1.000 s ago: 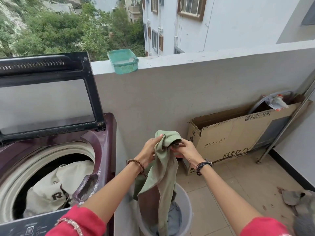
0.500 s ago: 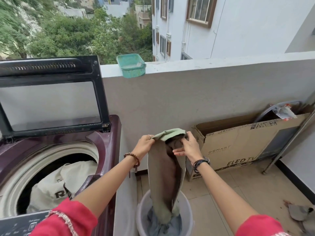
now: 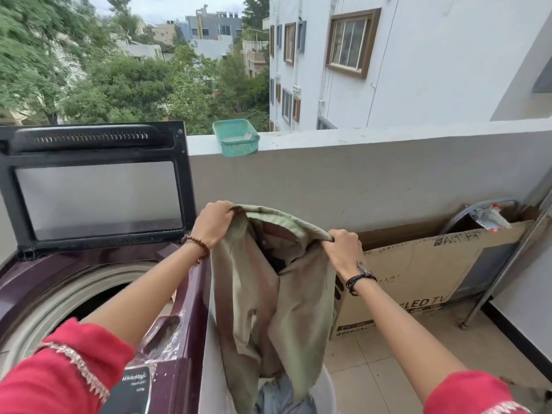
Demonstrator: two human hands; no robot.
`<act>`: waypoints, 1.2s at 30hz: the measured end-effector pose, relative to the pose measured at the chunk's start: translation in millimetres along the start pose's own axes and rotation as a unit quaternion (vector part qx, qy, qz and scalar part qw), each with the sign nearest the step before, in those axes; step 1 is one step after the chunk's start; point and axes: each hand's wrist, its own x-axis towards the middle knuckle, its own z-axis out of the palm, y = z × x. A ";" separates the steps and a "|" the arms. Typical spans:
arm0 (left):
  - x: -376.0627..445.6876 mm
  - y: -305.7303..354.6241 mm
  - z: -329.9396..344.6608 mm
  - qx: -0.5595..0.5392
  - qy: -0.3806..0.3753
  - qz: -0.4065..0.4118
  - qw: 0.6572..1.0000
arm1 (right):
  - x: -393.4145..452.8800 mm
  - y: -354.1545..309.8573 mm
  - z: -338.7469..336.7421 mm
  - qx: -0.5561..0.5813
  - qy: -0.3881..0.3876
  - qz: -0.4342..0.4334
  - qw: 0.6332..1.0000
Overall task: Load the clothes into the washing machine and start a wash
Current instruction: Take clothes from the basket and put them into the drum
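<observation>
Hands: left hand (image 3: 212,224) and right hand (image 3: 343,249) each grip the soft olive garment (image 3: 268,294) by its top edge, beside the open maroon washing machine (image 3: 98,264); drum contents hidden; the bucket below mostly obscured.

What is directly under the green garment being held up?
Below the green garment, gripped by the left hand and right hand, grey-blue cloth lies in a pale bucket. The garment hides most of the bucket's contents.
</observation>
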 end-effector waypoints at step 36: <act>-83.4 -105.1 -458.4 -0.442 0.184 0.093 0.873 | -82.6 -542.6 -105.0 0.651 -0.153 -0.156 0.727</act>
